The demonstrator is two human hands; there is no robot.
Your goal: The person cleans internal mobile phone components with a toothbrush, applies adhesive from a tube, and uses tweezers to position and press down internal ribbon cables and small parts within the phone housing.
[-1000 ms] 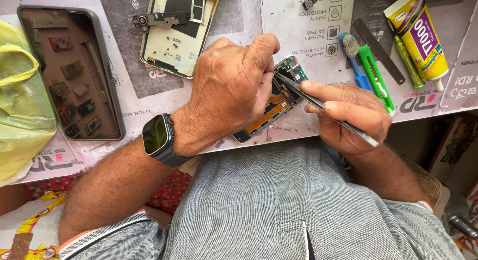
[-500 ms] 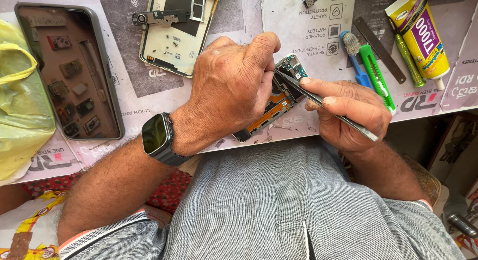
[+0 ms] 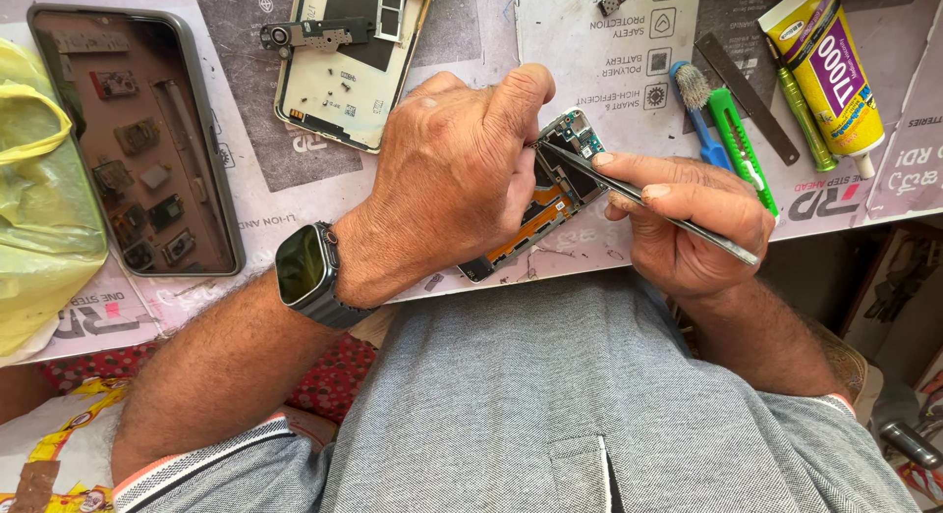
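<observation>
My left hand (image 3: 447, 184) grips an opened phone (image 3: 550, 194) with its circuit boards exposed, pressing it onto the work mat near the table's front edge. A smartwatch (image 3: 303, 267) sits on that wrist. My right hand (image 3: 688, 223) holds metal tweezers (image 3: 638, 199), whose tips rest inside the upper part of the opened phone. Much of the phone is hidden under my left hand.
A phone back shell (image 3: 344, 66) with a loose part lies at the top. A dark phone (image 3: 138, 144) lies at left beside a yellow plastic bag (image 3: 39, 199). At right are a blue brush (image 3: 697, 110), green cutter (image 3: 737, 140), metal ruler (image 3: 747, 98) and glue tube (image 3: 825, 61).
</observation>
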